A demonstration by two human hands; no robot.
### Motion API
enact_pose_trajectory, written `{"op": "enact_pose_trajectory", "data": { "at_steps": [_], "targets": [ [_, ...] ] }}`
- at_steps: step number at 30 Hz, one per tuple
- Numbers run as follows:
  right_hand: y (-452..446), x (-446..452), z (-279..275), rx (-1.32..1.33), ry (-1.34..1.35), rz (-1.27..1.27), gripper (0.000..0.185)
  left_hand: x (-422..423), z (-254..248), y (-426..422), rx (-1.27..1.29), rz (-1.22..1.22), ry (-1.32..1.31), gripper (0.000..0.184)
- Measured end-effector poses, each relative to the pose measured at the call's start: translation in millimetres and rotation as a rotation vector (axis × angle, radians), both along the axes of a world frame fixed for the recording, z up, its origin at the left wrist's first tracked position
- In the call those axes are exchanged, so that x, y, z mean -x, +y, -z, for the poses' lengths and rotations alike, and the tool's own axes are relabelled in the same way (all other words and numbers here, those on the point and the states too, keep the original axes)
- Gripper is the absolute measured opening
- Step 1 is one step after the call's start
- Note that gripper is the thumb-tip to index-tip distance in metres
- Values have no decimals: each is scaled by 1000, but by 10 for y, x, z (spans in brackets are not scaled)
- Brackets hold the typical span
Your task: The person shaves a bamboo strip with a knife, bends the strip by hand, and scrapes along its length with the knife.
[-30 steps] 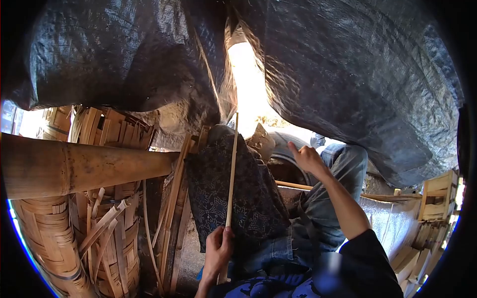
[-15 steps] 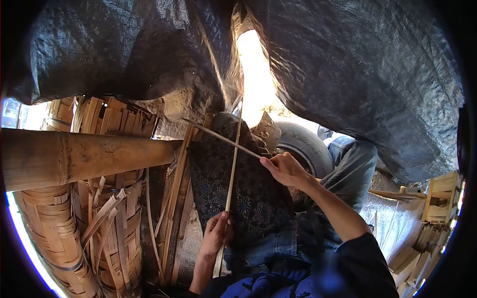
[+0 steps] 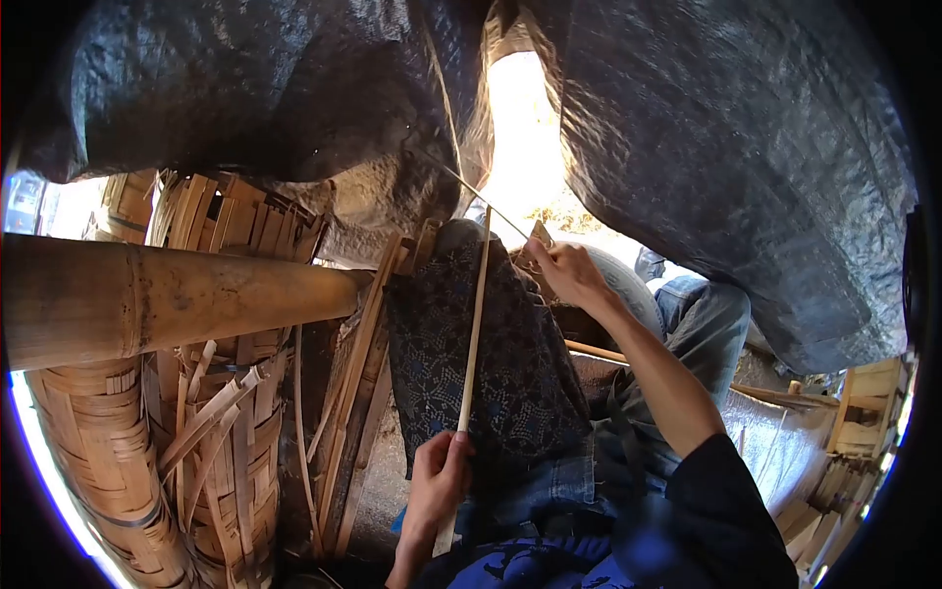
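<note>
moved forward from mid-strip since half a second ago, the right hand (image 3: 569,272) is closed around a thin blade (image 3: 505,217), which crosses near the far tip of the pale strip (image 3: 476,339). the left hand (image 3: 439,478) grips that strip by the near edge of the patterned cloth (image 3: 432,363); the strip runs over to about the cloth's far edge. a thick bamboo pole (image 3: 206,298) ends near its left edge.

The strip (image 3: 477,324) extends over the cloth (image 3: 427,363), right of the pole (image 3: 216,302).
</note>
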State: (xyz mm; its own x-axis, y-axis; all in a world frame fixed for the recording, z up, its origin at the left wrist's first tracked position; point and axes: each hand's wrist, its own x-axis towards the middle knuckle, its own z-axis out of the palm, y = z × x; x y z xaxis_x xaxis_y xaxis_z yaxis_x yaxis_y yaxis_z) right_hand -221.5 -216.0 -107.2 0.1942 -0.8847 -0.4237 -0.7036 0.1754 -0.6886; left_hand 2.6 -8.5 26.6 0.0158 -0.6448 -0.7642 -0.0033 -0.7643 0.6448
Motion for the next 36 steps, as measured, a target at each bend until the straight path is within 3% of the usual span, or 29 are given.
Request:
{"op": "enact_pose_trajectory", "data": {
  "at_steps": [1, 3, 4, 5, 6, 8, 10, 16, 17, 19, 23, 25, 27, 28, 30, 32, 36],
  "targets": [
    [83, 85, -78, -38, -6, 7, 67, 32, -23, -44, 80, 150, -251, 35],
    [297, 224, -153, -76, -4, 22, 70, 114, -31, -114, 167, 212, -395, 35],
    [459, 289, -162, 195, -52, -62, 69, 154, -19, -130, 254, 280, -542, 35],
    [583, 331, -195, 461, -99, -148, 69, 176, -4, -151, 251, 286, -534, 35],
    [678, 363, -266, 453, -94, -141, 69, 183, 10, -167, 227, 330, -575, 34],
    [837, 336, -502, -30, -48, -178, 67, 177, 28, -169, 199, 389, -617, 32],
    [936, 274, -493, -60, -55, -139, 67, 186, 42, -178, 237, 406, -618, 31],
    [750, 208, -71, 205, 51, -100, 61, 232, 74, -59, 265, 440, -719, 28],
    [678, 217, 225, 430, 62, -88, 61, 250, 53, -33, 266, 441, -723, 28],
    [365, 224, 517, 392, 130, -107, 62, 277, 7, -11, 209, 453, -753, 28],
    [1, 244, 205, 166, 173, 4, 64, 160, 134, -12, 277, 424, -682, 27],
    [66, 270, -3, 105, 95, -12, 65, 35, 306, 5, 399, 319, -462, 28],
    [283, 253, -370, -123, -65, 37, 69, 38, 195, -107, 242, 215, -326, 30],
    [404, 261, -447, -10, -146, -31, 68, 48, 152, -183, 95, 127, -185, 31],
    [662, 282, -480, 95, -237, -106, 67, 66, 140, -266, 56, 94, -147, 33],
    [912, 271, -481, 142, -208, -242, 62, 110, 137, -339, 75, 169, -224, 33],
    [1189, 157, -646, 178, -113, -256, 63, 155, 283, -329, 224, 281, -395, 31]
  ]
}}
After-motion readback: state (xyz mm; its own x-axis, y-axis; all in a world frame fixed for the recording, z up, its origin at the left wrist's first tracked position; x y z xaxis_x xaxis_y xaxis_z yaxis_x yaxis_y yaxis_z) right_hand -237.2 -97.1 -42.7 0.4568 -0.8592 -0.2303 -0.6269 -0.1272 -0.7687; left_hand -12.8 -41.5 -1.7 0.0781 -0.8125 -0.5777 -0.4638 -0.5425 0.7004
